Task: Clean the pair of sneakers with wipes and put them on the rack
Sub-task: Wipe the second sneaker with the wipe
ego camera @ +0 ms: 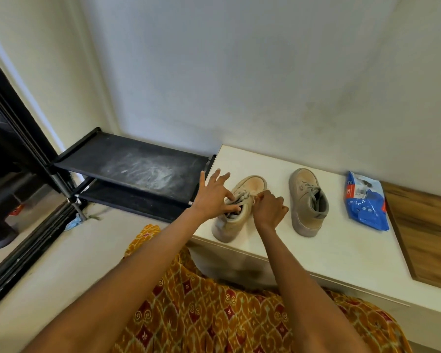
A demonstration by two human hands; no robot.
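Observation:
Two beige sneakers stand on a white counter [329, 253]. The left sneaker [250, 186] is near the counter's left edge, toe pointing at the wall. My left hand [213, 193] pinches its grey laces with thumb and forefinger, the other fingers spread. My right hand [267, 208] is curled over the laces from the right and pinches them too. The right sneaker [307, 200] stands apart to the right, untouched. A blue pack of wipes [367, 202] lies further right. The black shoe rack [127, 161] stands left of the counter, its top shelf dusty.
A wooden panel [425, 233] lies at the counter's right end. The wall runs close behind the counter and rack. A dark sliding-door frame [21, 149] borders the floor on the left. My patterned orange garment [214, 314] fills the foreground below the counter edge.

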